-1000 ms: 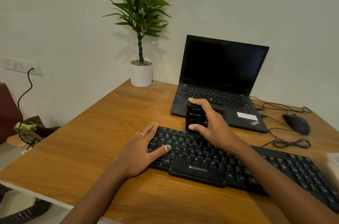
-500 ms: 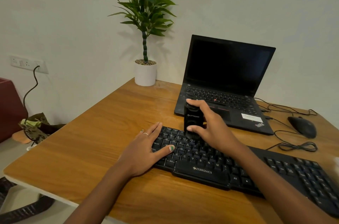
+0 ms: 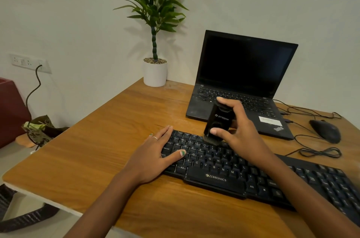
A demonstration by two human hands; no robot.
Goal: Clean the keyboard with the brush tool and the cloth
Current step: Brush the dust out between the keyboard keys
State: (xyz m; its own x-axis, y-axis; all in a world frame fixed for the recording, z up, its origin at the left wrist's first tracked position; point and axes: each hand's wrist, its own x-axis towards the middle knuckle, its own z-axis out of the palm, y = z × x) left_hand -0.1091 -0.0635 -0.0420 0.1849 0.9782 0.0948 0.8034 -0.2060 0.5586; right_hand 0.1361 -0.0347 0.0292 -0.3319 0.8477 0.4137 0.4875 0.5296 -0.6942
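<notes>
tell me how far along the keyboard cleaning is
Early. In hand: the right hand holds the black brush tool, bristles down on the Zebronics keyboard's upper rows, while the left hand rests flat on its left end. Nothing shows any part finished. Left: the remaining keys, then wiping; no cloth is visible.

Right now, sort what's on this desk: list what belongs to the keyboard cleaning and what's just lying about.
In the job:
- black Zebronics keyboard
- black brush tool, bristles on the top key rows
- right hand, gripping the brush
- left hand, flat on the keyboard's left end

Lying about:
- ThinkPad laptop, open, screen dark
- black mouse and its cable
- potted plant

No cloth is visible.
</notes>
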